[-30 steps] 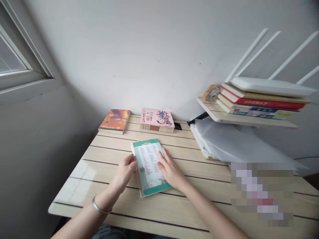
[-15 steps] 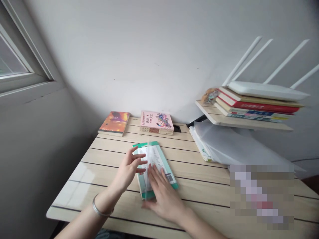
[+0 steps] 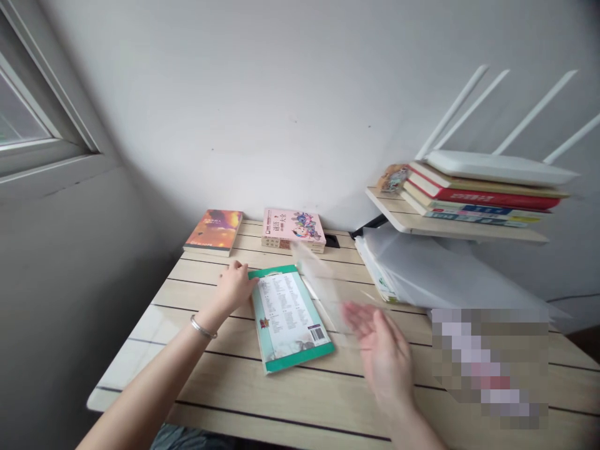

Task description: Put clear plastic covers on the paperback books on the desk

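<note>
Film [image 3: 324,284] now swung aside, beside outstretched, unclenched right fingers [image 3: 364,319], baring book [image 3: 291,315]; left fingers [image 3: 235,272] touch its corner, grip unclear.

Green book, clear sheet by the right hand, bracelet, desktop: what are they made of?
Green book: likely paper, card cover; printed text and barcode, finish unclear.
Desktop: wood or wood-look laminate, can't tell; pale slats, glossy sheen at left.
Clear sheet: probably thin plastic; desktop shows through, though blurred.
Bracelet: likely polished metal, silvery with bright highlights.
</note>
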{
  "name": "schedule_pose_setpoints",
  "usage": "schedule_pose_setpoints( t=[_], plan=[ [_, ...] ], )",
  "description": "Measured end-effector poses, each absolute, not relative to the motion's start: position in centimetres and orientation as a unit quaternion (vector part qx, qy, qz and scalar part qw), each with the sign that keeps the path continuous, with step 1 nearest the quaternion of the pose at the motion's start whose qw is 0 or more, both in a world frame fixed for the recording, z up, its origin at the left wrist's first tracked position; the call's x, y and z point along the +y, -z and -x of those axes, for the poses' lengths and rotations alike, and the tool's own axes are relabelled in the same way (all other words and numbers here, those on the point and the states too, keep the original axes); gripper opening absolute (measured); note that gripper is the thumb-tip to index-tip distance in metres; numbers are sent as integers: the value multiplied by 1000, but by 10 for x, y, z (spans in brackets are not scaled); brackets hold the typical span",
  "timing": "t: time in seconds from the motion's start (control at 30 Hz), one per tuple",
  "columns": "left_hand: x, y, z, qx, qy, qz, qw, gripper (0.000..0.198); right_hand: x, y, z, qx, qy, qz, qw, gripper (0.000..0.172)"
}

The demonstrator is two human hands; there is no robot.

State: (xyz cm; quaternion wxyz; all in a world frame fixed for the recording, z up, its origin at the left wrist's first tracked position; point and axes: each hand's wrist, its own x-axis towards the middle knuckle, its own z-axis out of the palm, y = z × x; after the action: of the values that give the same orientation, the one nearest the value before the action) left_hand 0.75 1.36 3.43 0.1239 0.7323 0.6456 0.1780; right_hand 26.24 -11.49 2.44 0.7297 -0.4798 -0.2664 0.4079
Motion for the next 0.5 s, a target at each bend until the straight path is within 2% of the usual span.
schedule_pose_setpoints(
  t=[0.1, 0.23, 0.5],
  plan=[
    [15, -33, -16, 636, -133, -754, 99, 35, -109, -21, -287, -208, -365, 496, 760, 31],
    [10, -35, -20, 612, -111, -780, 75, 30, -106, -11, -310, -184, -342, 533, 752, 32],
    [10, -38, -23, 607, -111, -784, 62, 25, -113, -3, -312, -192, -325, 575, 726, 46]
  ],
)
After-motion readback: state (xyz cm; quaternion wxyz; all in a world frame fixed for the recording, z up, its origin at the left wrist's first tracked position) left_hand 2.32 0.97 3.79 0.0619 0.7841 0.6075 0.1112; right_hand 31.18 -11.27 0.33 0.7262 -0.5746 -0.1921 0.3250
